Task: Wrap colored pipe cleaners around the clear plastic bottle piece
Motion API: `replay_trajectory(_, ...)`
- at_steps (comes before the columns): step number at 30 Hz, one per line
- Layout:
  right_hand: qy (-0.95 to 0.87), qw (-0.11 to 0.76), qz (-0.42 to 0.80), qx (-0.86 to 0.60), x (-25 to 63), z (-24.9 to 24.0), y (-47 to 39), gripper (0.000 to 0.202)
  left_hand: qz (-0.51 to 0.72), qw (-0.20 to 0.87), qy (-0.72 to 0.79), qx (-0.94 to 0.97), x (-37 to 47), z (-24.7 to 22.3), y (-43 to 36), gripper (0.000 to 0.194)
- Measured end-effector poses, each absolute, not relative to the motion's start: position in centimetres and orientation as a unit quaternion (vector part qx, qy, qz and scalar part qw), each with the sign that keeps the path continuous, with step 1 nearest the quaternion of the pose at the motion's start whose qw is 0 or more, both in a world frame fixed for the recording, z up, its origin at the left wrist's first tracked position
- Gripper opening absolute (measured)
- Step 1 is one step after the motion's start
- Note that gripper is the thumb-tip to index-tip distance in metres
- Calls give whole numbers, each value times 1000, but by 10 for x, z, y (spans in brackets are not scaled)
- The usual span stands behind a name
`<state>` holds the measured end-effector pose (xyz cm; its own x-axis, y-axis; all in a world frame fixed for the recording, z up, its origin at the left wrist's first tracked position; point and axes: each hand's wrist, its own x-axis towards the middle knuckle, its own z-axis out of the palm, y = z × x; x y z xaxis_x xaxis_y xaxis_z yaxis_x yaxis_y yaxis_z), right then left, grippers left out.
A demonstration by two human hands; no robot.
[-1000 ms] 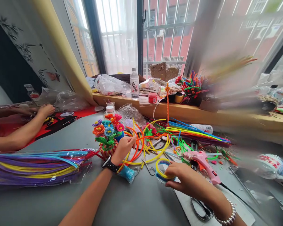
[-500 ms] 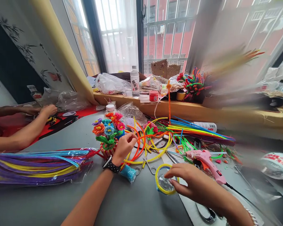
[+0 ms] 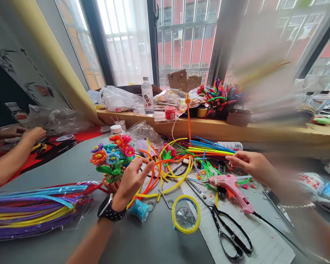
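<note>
My left hand (image 3: 132, 179), wearing a dark watch, is beside a pot of fuzzy flowers (image 3: 112, 157). Its fingers are apart, the fingertips close to an orange pipe cleaner (image 3: 169, 160). Over at the right, the fingertips of my right hand (image 3: 246, 164) are pinched together at the ends of a pile of colored pipe cleaners (image 3: 209, 149); what they hold is too small to make out. Between my hands lie loops of yellow pipe cleaner (image 3: 181, 186). A clear round container with a yellow fuzzy rim (image 3: 186, 214) stands nearer to me.
Large black-handled scissors (image 3: 222, 220) and a pink glue gun (image 3: 231, 187) lie at the right. Small scissors (image 3: 161, 198) and a blue packet (image 3: 139, 210) are in front. Bagged pipe cleaners (image 3: 44, 205) lie left, and another person's hands (image 3: 34, 135) are beyond.
My right hand has left the round container and moved right and forward to the pipe cleaner pile, uncovering the large scissors. My left hand has opened its fingers. The view has shifted right.
</note>
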<state>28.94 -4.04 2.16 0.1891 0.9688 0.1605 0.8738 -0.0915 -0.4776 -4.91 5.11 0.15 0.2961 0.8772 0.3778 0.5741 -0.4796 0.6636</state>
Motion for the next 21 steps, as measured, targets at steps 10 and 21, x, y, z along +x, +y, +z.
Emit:
replay_trajectory(10,-653,146,41,-742,279,9,68,32,428,23,465,775,-53,-17,59,41)
replay_trajectory(21,-631,4,51,-774,293,-14,87,33,340,-27,381,859,-46,-17,43,23)
